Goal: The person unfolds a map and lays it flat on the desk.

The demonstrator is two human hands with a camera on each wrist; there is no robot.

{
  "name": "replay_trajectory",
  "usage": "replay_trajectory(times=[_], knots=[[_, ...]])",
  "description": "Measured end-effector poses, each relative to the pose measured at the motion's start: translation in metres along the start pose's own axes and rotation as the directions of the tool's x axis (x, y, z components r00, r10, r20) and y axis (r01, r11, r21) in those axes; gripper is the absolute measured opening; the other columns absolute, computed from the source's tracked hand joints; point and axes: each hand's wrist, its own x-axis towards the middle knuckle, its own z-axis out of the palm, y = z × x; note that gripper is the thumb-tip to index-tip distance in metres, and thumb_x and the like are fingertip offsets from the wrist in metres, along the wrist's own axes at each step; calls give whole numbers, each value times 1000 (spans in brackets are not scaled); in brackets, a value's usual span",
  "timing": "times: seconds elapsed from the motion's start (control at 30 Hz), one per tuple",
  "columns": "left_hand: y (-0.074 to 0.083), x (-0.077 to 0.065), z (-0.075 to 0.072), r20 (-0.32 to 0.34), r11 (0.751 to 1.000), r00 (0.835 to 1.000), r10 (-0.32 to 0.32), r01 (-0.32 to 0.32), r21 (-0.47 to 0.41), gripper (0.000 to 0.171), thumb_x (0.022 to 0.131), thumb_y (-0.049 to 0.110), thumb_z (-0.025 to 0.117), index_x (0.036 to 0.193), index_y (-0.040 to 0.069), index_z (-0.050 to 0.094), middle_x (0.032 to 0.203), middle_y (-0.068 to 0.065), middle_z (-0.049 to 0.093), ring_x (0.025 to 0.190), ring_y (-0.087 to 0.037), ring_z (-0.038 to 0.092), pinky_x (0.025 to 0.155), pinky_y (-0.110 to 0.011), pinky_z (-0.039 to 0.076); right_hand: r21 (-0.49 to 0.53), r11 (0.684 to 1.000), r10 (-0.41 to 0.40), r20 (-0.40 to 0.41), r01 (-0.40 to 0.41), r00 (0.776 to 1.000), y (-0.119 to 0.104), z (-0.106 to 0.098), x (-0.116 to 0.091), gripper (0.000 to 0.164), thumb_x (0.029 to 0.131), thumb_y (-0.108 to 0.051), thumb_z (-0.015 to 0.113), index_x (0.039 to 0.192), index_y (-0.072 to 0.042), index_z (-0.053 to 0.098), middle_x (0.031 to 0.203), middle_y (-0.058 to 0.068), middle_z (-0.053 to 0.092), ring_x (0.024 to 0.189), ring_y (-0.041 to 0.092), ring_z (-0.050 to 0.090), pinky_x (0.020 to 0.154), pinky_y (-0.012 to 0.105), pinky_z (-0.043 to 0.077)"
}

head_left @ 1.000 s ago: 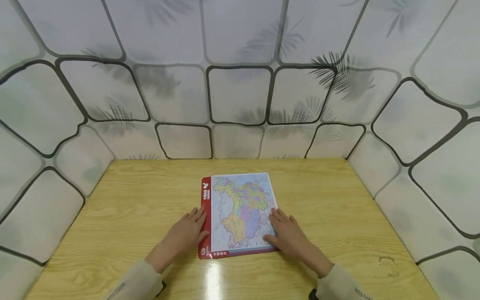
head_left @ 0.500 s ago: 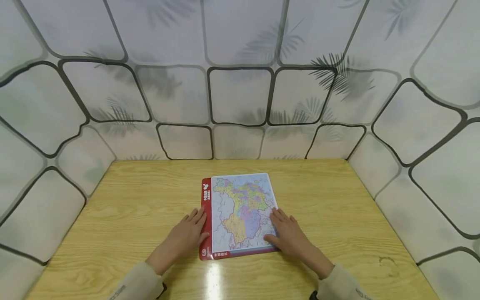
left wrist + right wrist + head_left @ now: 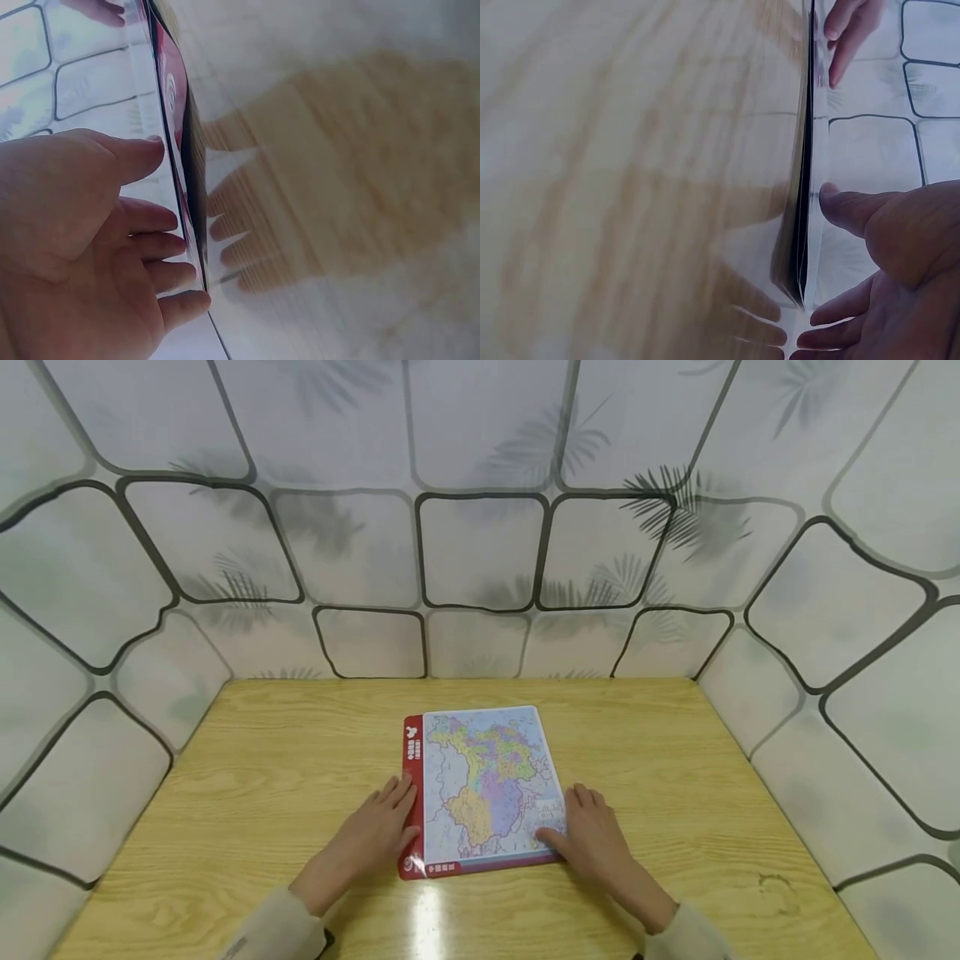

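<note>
A thin map sheet (image 3: 487, 777) with a coloured, sideways-printed map and a red strip on its left side lies flat on the table. My left hand (image 3: 378, 827) rests at that red strip, fingers straight and fingertips on the edge. In the left wrist view the fingers (image 3: 176, 277) reach over the sheet's border. At the opposite side is my right hand (image 3: 596, 839), its thumb over the lower right part of the map and its other fingers along the right edge. From the right wrist view, the thumb (image 3: 847, 206) is at the glossy border and the edge stands slightly off the table.
The wood-grain table (image 3: 300, 735) surrounds the sheet, with a glare streak near its front. Pale walls (image 3: 480, 560) with dark stone-like outlines and leaf prints enclose the back and both sides. A faint dark mark (image 3: 776, 881) shows at the table's right.
My right hand has shifted right and slightly toward me, its fingers sliding off the map to its right edge and uncovering a small printed box. The left hand and the sheet look nearly unmoved.
</note>
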Motion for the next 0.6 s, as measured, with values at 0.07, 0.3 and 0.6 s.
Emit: replay_trajectory(times=[0.07,0.3,0.6], knots=[[2,-1,0,8,1000,1000,6,-6,0,61,105,28,60,148,-12,46,160,-28,36,149,-46,31,118,-59,33,-1,1000,4,10,-4,1000,0,-1,-1,81,90,-43,79,136,18,51,144,39,47,136,56,42,106,68,40],[9,-8,0,76,1000,997,7,-6,-13,65,105,33,61,151,-10,43,162,-25,35,152,-42,27,119,-57,32,25,1000,13,60,-14,998,1,-2,-3,81,94,-43,75,139,19,48,151,41,38,144,57,31,111,71,32],[11,-9,-1,114,1000,993,5,-3,-11,66,105,33,60,152,-9,41,163,-24,33,153,-41,25,121,-55,30,19,1000,-15,29,14,999,0,0,-4,71,92,-36,78,132,18,56,145,36,48,136,54,43,106,69,40]])
